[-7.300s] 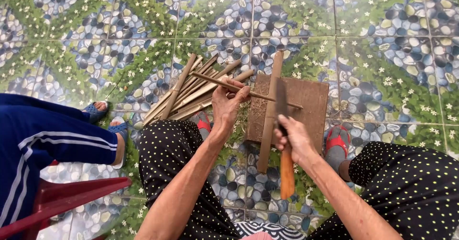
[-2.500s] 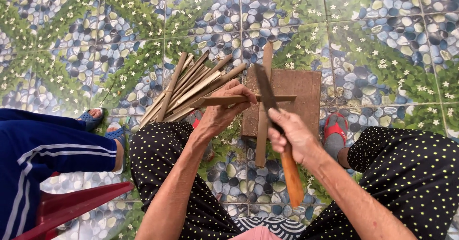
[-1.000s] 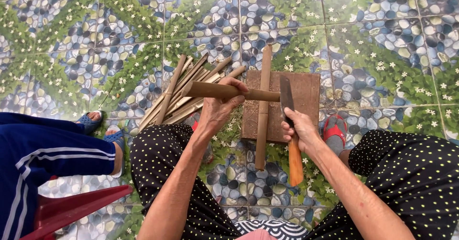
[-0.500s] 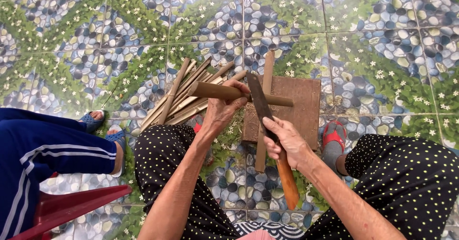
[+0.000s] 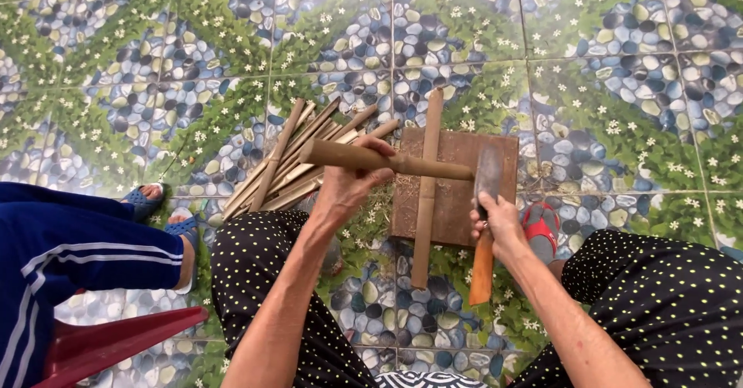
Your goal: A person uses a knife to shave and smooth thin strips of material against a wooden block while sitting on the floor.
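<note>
Two hands are busy: your left hand grips the bamboo stick level over the wooden board, your right hand closed around the cleaver touching its end; splitting needs a centred blade.

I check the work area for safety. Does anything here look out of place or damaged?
Nothing looks damaged. The left hand holds a bamboo piece over the wooden board; the right hand grips a cleaver. Small bamboo shavings lie scattered beside the board.
</note>
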